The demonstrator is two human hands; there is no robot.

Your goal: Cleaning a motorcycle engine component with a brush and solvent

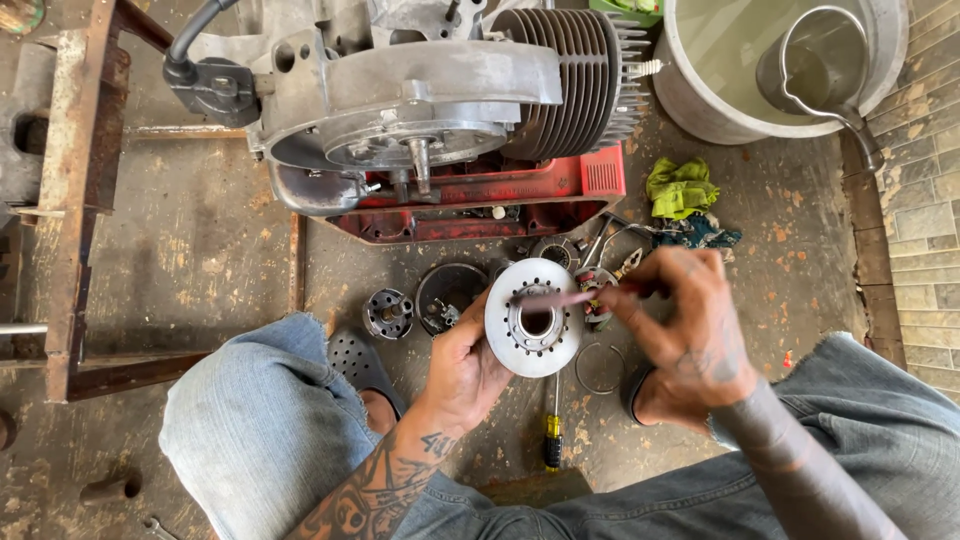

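Left hand (462,372) clamped on the lower left edge of a round pale metal disc (536,318), held upright over the floor between the person's knees, its hub hole facing the camera. Right hand (688,335) closed on a thin rod-like tool (552,298), blurred, its tip lying across the disc face just above the hub hole.

Step in hand, by my reading: working at the disc's hub with the tool, cleaning or picking. Next move likely calls for a steady left grip and fine tip placement at the hub.

Around, largest first: finned engine (440,90) on a red stand (500,195), grey tub (770,65), dark round plate (447,295), small holed hub (388,313), wire ring (600,368), yellow-handled screwdriver (552,430) just below the disc.
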